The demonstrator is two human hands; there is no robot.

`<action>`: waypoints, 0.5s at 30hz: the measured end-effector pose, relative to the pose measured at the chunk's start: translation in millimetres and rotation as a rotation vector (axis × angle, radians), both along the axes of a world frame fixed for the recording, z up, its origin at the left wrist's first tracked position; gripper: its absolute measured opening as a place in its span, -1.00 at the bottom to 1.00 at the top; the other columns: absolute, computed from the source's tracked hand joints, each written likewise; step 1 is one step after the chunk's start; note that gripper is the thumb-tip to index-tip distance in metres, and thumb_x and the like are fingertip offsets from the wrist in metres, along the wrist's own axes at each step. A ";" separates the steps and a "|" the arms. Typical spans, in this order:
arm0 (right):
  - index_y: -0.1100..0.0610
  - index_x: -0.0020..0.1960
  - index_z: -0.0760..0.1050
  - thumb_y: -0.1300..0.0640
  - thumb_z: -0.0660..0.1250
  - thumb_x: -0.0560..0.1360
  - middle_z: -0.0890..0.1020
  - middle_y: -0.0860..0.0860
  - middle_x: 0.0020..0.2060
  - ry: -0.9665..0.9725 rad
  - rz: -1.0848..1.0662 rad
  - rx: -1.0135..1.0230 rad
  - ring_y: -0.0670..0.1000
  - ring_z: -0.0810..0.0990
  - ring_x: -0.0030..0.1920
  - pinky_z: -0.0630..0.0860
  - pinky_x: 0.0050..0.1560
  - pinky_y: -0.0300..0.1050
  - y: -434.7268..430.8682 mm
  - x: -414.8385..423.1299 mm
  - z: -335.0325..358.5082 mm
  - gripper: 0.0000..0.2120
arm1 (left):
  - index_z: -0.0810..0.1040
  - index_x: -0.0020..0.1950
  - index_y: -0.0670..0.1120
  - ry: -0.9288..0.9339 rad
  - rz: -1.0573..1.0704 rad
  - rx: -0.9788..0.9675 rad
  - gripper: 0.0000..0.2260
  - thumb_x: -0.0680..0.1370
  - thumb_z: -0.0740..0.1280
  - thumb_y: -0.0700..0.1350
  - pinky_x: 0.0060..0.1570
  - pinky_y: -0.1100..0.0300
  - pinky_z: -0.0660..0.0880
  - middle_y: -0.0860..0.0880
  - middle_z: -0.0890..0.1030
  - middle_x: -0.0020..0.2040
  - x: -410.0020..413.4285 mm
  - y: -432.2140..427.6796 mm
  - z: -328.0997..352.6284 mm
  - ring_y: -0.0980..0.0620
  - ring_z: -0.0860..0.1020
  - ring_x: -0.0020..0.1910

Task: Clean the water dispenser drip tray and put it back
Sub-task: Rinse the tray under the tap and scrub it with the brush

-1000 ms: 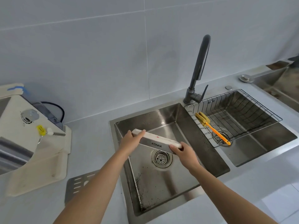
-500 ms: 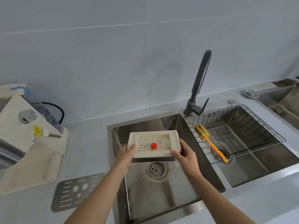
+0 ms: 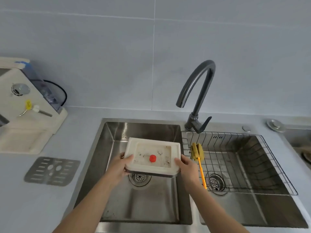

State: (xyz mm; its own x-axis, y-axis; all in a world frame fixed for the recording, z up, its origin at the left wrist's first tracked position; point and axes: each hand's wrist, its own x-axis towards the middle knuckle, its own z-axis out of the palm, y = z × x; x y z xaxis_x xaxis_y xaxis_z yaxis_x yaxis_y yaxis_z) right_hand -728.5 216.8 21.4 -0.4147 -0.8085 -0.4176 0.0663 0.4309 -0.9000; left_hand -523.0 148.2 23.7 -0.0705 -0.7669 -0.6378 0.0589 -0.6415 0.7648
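Observation:
I hold the white drip tray [image 3: 152, 168] level above the left sink basin [image 3: 116, 204], open side up. Its inside is stained with dark specks, and a small red float [image 3: 152, 158] sits in the middle. My left hand [image 3: 120, 166] grips the tray's left edge and my right hand [image 3: 186, 167] grips its right edge. The tray's metal grille [image 3: 51, 170] lies flat on the counter to the left of the sink. The cream water dispenser [image 3: 23, 115] stands at the far left, its tray slot vacant.
A dark curved tap [image 3: 197, 96] rises behind the sinks, its spout over the left basin. The right basin holds a wire rack [image 3: 252, 163] with a yellow sponge brush [image 3: 198, 158] on an orange handle. A second sink edge [image 3: 301, 145] shows far right.
The tray has been turned from on edge to level, open side up, and both hands have stayed on its ends. The view has tilted upward, showing more of the tap.

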 end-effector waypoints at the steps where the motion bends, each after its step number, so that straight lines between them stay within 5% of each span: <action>1: 0.16 0.05 0.55 0.25 0.24 0.52 0.63 0.00 -0.16 0.021 0.023 -0.004 -0.07 0.61 -0.13 0.55 -0.26 -0.28 -0.4 -2.3 2.3 -0.84 | 0.42 0.27 -0.25 0.020 0.009 0.019 -0.67 0.52 0.28 -0.21 -0.14 0.01 0.54 -0.13 0.60 -0.04 -0.9 0.9 0.8 -0.09 0.57 -0.07; 4: 0.15 0.08 0.55 0.25 0.23 0.52 0.63 -0.05 -0.19 0.052 0.063 0.000 -0.10 0.61 -0.14 0.50 -0.31 -0.34 -5.1 -8.5 5.7 -0.81 | 0.47 0.16 -0.23 -0.007 0.001 0.048 -0.70 0.53 0.28 -0.06 -0.27 0.05 0.57 -0.14 0.62 -0.08 -6.3 3.7 2.2 -0.08 0.60 -0.11; 8: 0.15 0.11 0.55 0.27 0.25 0.51 0.63 -0.02 -0.15 0.050 0.080 -0.010 -0.08 0.61 -0.12 0.49 -0.32 -0.35 -12.7 -14.4 13.0 -0.79 | 0.45 0.17 -0.23 -0.060 0.011 0.031 -0.63 0.55 0.22 0.04 -0.16 -0.01 0.58 -0.18 0.62 -0.01 -12.3 -4.3 -0.5 -0.13 0.60 -0.04; 13: 0.25 0.10 0.49 0.13 0.23 0.52 0.53 0.16 -0.15 0.057 -0.065 0.064 0.06 0.53 -0.09 0.48 0.04 -0.01 -36.1 -34.1 30.9 -0.76 | 0.41 0.23 -0.21 -0.070 -0.026 0.007 -0.60 0.56 0.18 0.07 -0.03 -0.11 0.57 -0.22 0.59 0.11 -16.1 -13.1 1.3 -0.17 0.58 0.04; 15: 0.24 0.19 0.42 0.00 0.23 0.50 0.50 0.14 -0.06 0.036 -0.165 0.122 0.08 0.51 -0.07 0.41 -0.01 -0.03 -56.6 -55.2 34.4 -0.62 | 0.40 0.21 -0.21 -0.076 -0.021 0.001 -0.61 0.56 0.18 0.06 -0.06 -0.09 0.58 -0.20 0.59 0.07 -16.2 -15.7 2.3 -0.16 0.59 -0.01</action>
